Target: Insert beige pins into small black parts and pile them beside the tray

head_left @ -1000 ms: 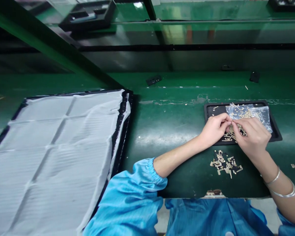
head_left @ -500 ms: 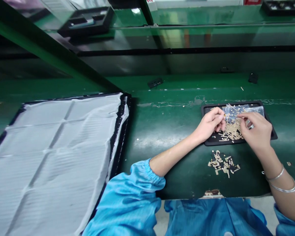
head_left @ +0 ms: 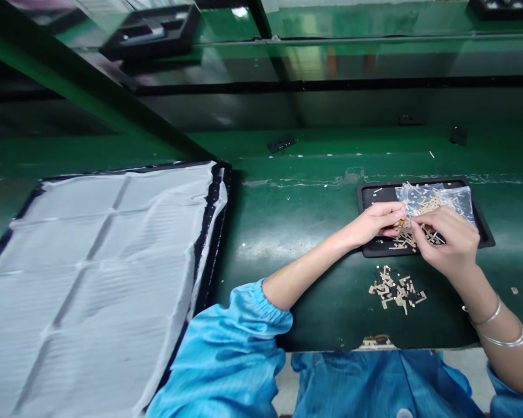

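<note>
My left hand [head_left: 375, 222] and my right hand [head_left: 444, 238] meet over a small black tray [head_left: 483, 229] on the green bench. Both pinch together at a tiny tan strip between their fingertips. The tray carries a heap of small tan strips [head_left: 407, 238] and a clear plastic bag [head_left: 436, 197] with more of them inside. In front of the tray, a loose pile of tan and dark bits [head_left: 396, 287] lies on the bench. Two silver bangles ring my right wrist.
A large black tray covered with white foam sheet [head_left: 91, 273] fills the left side. Small black parts [head_left: 281, 142] lie farther back on the green bench. A green frame post slants across the upper left. A black tray [head_left: 150, 32] sits on the shelf above.
My hands parted briefly over the tray half a second ago, the right reaching toward the bag; now they have come back together, pinching a small strip.
</note>
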A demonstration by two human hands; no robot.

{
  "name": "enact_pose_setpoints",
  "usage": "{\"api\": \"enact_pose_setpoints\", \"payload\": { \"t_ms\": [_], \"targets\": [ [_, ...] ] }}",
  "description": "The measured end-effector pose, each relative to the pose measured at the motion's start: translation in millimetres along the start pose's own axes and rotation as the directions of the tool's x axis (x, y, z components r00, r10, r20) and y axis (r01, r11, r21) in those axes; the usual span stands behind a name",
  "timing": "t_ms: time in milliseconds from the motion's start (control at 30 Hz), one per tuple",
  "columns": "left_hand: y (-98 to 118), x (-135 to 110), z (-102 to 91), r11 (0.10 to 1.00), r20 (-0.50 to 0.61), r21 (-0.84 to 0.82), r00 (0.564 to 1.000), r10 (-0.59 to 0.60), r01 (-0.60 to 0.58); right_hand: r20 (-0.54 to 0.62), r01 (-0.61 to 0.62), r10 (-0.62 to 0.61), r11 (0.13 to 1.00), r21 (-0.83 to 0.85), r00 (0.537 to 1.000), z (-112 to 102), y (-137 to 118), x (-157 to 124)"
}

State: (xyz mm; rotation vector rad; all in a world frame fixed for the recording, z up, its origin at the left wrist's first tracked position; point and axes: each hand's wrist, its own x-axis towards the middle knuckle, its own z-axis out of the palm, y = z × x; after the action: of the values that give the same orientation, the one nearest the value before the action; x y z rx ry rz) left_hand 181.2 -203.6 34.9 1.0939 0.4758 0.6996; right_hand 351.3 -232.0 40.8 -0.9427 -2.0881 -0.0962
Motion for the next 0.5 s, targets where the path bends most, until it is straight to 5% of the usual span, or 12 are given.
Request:
{"api": "enact_pose_setpoints", "payload": {
  "t_ms": [500],
  "targets": [
    [-1.9, 1.0, -5.3, 0.998, 0.058, 0.02, 0.996, -0.065, 0.064, 0.038, 0.022, -0.021, 1.0, -0.022, 0.999, -0.3, -6.1, 1.5]
  ]
}}
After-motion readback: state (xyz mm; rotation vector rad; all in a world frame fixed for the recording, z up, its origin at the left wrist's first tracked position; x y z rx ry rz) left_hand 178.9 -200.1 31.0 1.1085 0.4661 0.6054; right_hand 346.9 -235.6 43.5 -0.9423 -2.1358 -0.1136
